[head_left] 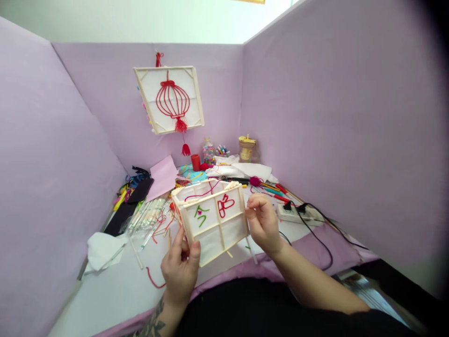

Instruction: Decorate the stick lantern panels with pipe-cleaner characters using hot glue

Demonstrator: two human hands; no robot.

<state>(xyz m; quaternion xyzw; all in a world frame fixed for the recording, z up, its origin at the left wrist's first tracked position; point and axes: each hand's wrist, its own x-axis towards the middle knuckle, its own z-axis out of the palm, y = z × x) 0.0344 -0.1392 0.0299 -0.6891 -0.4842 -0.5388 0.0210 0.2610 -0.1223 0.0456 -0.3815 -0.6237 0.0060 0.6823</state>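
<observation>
We grasp the wooden-framed box [210, 236] above the worktop [112, 295] with our left hand [180, 267], seemingly to steady it, while the curled fingers of our right hand [263, 222] meet its right edge, whether pinching anything we cannot tell.

At lower centre, a box-shaped frame [210, 243] sits between the left hand [179, 267] and the right hand [263, 222]. On the table [105, 295], a bag of sticks [149, 215] lies left of it, a power strip [298, 215] right. Upper centre-left, a lantern panel [170, 100] hangs before the back partition [219, 84].
</observation>
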